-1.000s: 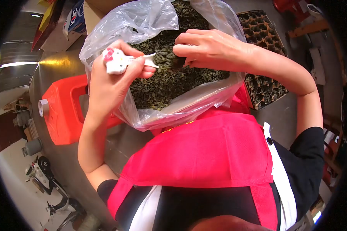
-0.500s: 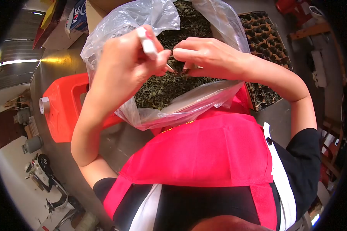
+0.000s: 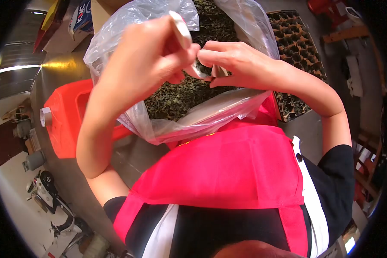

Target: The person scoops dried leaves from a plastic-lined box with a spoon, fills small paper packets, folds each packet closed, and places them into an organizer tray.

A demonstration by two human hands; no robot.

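My left hand [image 3: 150, 56] is closed above the clear plastic bag [image 3: 137, 122], gripping a narrow white object [image 3: 181, 30] that sticks up from the fist; its kind is unclear. A white strip [image 3: 198, 71] runs from beneath this hand towards my right fingers. My right hand [image 3: 234, 62] is closed in a pinch, with a small tan, paper-like piece [image 3: 219, 71] between thumb and fingers. Both hands are close together, fingertips almost touching. Below them, dry dark-green leaves [image 3: 172, 101], resembling loose tea, fill the bag.
To the right of the bag lies a tray [image 3: 288, 34] of brown cups with dark contents. On the floor at left stands a red jerrycan [image 3: 62, 124] with a white cap. A cardboard box [image 3: 103, 13] is behind the bag. Further off is a scooter [image 3: 51, 198].
My left hand has risen slightly, and the white object in it has moved up and tilted. More white strip now shows between the hands. My right hand has shifted slightly right.
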